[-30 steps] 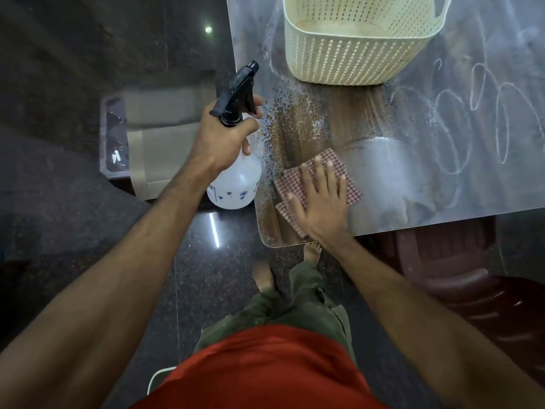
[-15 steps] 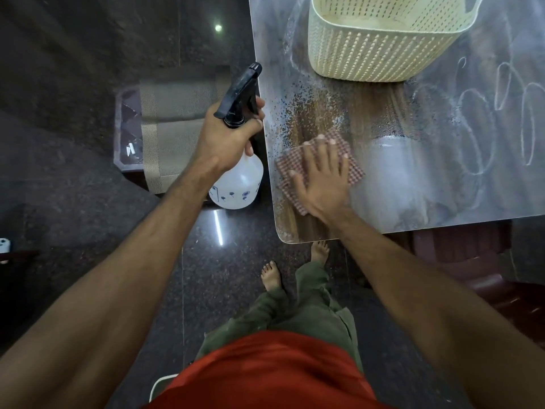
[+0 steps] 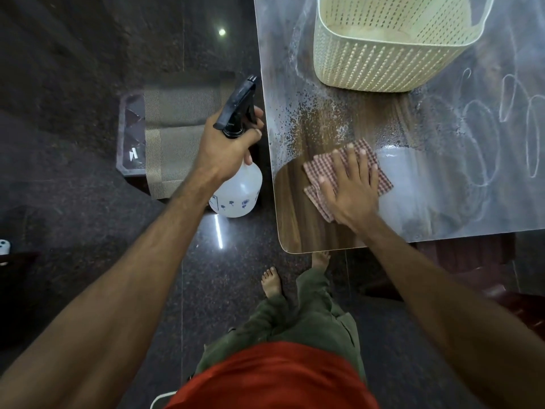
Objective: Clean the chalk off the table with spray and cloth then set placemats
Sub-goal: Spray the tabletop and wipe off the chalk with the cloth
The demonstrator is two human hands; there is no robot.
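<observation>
My left hand (image 3: pixel 227 146) grips the neck of a white spray bottle (image 3: pixel 237 190) with a black trigger head, held in the air just off the table's left edge. My right hand (image 3: pixel 351 187) lies flat, fingers spread, pressing a folded red checked cloth (image 3: pixel 321 166) onto the wooden table (image 3: pixel 295 219) near its front left corner. Wet droplets speckle the wood beyond the cloth. White chalk loops (image 3: pixel 483 143) and a chalky haze cover the table to the right. Woven beige placemats (image 3: pixel 174 137) lie on a low stand to the left of the table.
A cream perforated plastic basket (image 3: pixel 392 57) stands on the table behind the cloth. A dark red chair (image 3: pixel 477 261) sits under the table's front edge at right. My bare feet stand on the dark polished floor (image 3: pixel 88 69) by the corner.
My right hand slid the cloth away from me and then back a little to the right on the table. The view shifted left. The left hand kept the bottle in the same grip.
</observation>
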